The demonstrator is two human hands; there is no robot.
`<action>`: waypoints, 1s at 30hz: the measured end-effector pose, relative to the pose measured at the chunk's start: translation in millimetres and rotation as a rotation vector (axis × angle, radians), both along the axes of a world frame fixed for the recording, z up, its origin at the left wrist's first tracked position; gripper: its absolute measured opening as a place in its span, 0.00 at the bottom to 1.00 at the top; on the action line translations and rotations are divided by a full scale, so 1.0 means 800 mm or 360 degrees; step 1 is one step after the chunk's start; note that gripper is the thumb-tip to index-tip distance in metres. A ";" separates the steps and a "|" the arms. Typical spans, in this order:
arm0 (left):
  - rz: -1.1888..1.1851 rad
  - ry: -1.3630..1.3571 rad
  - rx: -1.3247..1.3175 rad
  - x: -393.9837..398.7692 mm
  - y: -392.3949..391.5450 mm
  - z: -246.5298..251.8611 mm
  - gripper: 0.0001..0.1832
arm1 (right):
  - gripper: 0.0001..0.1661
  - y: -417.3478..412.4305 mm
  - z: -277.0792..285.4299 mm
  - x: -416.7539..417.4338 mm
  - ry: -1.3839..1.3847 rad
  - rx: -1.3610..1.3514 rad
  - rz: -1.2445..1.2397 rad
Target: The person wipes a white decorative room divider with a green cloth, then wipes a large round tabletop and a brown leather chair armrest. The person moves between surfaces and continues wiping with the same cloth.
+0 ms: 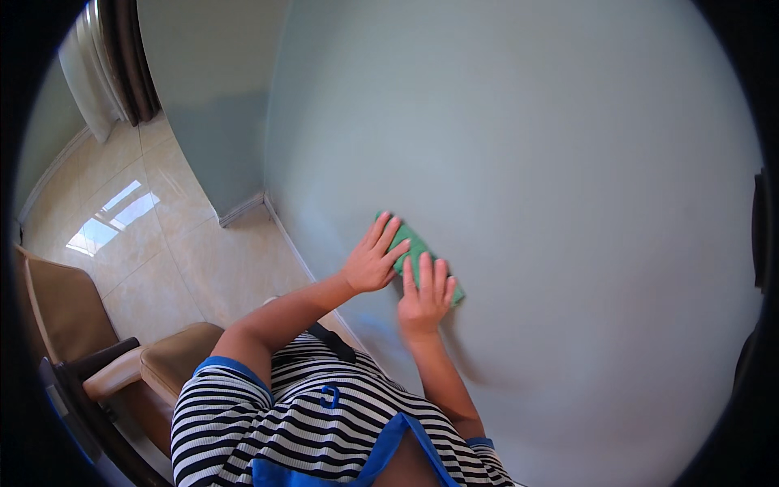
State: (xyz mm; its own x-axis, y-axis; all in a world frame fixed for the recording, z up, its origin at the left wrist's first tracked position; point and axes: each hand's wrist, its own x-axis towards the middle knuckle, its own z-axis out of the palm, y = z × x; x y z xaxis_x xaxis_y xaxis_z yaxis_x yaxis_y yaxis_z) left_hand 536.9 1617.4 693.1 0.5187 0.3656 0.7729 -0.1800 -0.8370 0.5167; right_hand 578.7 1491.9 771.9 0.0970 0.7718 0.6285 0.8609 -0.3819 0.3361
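Note:
A folded green cloth [419, 243] lies flat against a pale grey-green wall [548, 182], slanting from upper left to lower right. My left hand [371, 262] presses on its upper left end with the fingers spread. Lower and to the right, my right hand [426, 304] holds the other end to the wall, its fingertips over the cloth. The palms and fingers cover part of the cloth, and its side against the wall is hidden.
At the lower left stands a tan padded chair [67, 310] with dark armrests. Glossy beige floor tiles [182, 268] meet the wall along a white baseboard [292, 243]. A wall corner [237, 152] juts out at the left, with curtains [115, 67] beyond. Dark objects [759, 231] show at the right rim.

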 end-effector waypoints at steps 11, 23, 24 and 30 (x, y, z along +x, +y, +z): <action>0.0018 -0.0605 0.0465 0.033 0.131 0.235 0.22 | 0.16 0.123 0.177 0.002 -0.0433 0.0660 -0.0166; 0.0037 -0.0261 0.0035 0.004 0.122 0.056 0.30 | 0.18 0.123 0.052 -0.008 -0.0043 0.0053 -0.0035; 0.0020 -0.0324 0.0086 0.008 0.131 0.086 0.30 | 0.18 0.126 0.075 -0.004 -0.0161 0.0155 -0.0015; -0.0026 -0.0688 0.0494 0.033 0.182 0.293 0.23 | 0.16 0.170 0.237 -0.002 -0.0463 0.0760 -0.0112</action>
State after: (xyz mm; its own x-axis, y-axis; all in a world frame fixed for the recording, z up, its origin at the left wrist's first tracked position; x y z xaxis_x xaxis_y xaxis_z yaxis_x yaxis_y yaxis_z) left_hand 563.4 1762.8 927.4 0.1324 0.0803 0.9879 -0.3361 -0.9340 0.1210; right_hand 577.0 1628.0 961.2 -0.0915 0.3930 0.9150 0.7254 -0.6032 0.3316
